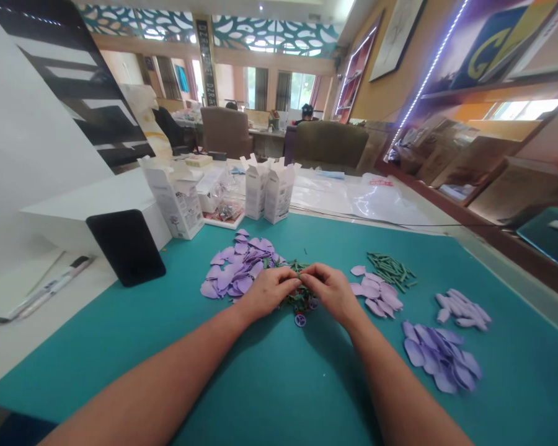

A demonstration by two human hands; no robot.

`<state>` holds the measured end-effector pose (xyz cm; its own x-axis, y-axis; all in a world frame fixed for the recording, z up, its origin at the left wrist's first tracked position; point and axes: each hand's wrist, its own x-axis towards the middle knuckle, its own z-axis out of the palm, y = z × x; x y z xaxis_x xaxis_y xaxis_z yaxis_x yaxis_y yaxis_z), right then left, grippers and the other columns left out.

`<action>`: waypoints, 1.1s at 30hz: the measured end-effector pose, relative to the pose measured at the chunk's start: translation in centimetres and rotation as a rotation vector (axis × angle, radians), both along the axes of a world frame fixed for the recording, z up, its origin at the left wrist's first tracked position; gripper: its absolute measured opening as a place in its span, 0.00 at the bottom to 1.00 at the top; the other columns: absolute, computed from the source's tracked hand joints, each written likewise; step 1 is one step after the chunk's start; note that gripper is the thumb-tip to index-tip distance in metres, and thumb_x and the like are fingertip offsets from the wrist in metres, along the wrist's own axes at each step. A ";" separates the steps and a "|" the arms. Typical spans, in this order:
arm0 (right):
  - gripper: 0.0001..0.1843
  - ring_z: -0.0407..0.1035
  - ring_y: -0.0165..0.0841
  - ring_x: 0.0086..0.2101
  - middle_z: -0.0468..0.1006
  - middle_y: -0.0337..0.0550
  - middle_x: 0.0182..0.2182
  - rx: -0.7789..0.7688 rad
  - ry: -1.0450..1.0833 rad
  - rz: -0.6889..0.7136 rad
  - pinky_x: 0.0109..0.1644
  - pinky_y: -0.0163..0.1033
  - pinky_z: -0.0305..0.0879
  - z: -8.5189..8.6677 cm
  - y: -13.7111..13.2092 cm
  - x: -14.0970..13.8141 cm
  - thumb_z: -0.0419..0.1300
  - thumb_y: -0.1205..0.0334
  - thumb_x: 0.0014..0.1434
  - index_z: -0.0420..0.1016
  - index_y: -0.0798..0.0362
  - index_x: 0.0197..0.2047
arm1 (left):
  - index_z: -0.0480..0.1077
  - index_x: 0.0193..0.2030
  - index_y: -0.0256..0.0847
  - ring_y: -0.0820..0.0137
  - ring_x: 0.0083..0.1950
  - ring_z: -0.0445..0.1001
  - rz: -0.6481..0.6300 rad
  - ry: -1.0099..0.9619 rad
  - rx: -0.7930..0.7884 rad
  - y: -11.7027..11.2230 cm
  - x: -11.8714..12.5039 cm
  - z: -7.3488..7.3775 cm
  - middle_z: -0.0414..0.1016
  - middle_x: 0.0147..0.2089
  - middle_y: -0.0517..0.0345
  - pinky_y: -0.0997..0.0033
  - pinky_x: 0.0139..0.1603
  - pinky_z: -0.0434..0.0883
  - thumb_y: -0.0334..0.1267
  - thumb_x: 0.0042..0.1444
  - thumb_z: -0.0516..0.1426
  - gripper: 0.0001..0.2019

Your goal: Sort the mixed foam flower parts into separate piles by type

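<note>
My left hand (270,290) and my right hand (331,290) meet over a small heap of dark green plastic pieces (298,298) on the teal mat (270,378). Both hands have fingers curled and pinched together at the heap; what they pinch is too small to name. A small round purple piece (300,319) lies just in front of the heap. A big pile of lilac petals (238,270) lies left of my left hand. A smaller group of lilac petals (376,296) lies right of my right hand.
Green stem sticks (391,270) lie at the back right. Two more petal piles (441,358) (463,307) sit at the right. A black tablet (126,246) leans at the left, with white cartons (177,199) (270,189) behind. Chairs and a seated person (307,113) are far back.
</note>
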<state>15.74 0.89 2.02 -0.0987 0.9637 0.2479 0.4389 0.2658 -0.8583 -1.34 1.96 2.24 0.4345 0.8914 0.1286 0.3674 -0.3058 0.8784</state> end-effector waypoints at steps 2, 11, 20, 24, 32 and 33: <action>0.14 0.63 0.30 0.25 0.72 0.37 0.22 0.003 0.002 -0.018 0.29 0.34 0.57 -0.3 0.3 0.6 0.57 0.51 0.54 0.75 0.53 0.28 | 0.72 0.30 0.37 0.74 0.26 0.65 0.015 -0.041 -0.025 0.2 -0.1 0.0 0.71 0.25 0.60 0.76 0.26 0.63 0.46 0.56 0.53 0.14; 0.08 0.70 0.33 0.32 0.79 0.40 0.29 -0.038 -0.479 0.049 0.37 0.36 0.61 0.7 0.1 3.2 0.56 0.63 0.52 0.78 0.49 0.29 | 0.71 0.31 0.37 0.74 0.26 0.67 0.122 -0.205 -0.084 0.6 -0.6 0.6 0.73 0.28 0.59 0.74 0.30 0.66 0.47 0.55 0.55 0.14; 0.11 0.71 0.35 0.31 0.80 0.40 0.31 -0.209 -0.872 0.165 0.31 0.35 0.55 1.0 -1.1 1.7 0.57 0.70 0.48 0.80 0.46 0.29 | 0.70 0.31 0.37 0.75 0.24 0.65 0.095 -0.209 -0.090 0.9 -0.6 0.0 0.73 0.27 0.60 0.74 0.27 0.64 0.47 0.54 0.55 0.14; 0.10 0.71 0.35 0.33 0.80 0.41 0.33 -0.219 -0.904 0.145 0.32 0.36 0.55 0.7 -0.7 1.5 0.58 0.68 0.50 0.80 0.46 0.30 | 0.70 0.31 0.37 0.75 0.24 0.65 0.086 -0.225 -0.112 0.8 -0.5 0.1 0.72 0.26 0.60 0.74 0.27 0.65 0.46 0.53 0.56 0.13; 0.09 0.71 0.34 0.34 0.78 0.42 0.36 -0.253 -1.039 0.101 0.31 0.37 0.50 1.4 -1.5 -0.1 0.56 0.67 0.52 0.77 0.49 0.32 | 0.70 0.29 0.37 0.75 0.25 0.65 0.082 -0.207 -0.127 0.6 -0.5 0.2 0.73 0.27 0.59 0.75 0.27 0.64 0.47 0.52 0.56 0.14; 0.10 0.71 0.34 0.34 0.78 0.43 0.36 -0.245 -1.049 0.095 0.31 0.37 0.50 1.4 -1.5 -0.3 0.55 0.68 0.53 0.77 0.49 0.32 | 0.70 0.30 0.37 0.75 0.25 0.65 0.077 -0.209 -0.130 0.6 -0.5 0.2 0.73 0.27 0.59 0.75 0.27 0.64 0.47 0.52 0.56 0.14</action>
<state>15.41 -0.64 3.39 -0.2266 0.9528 -0.2021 0.9725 0.2098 -0.1012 -1.80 2.57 2.40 0.3409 0.9357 0.0907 0.1915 -0.1635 0.9678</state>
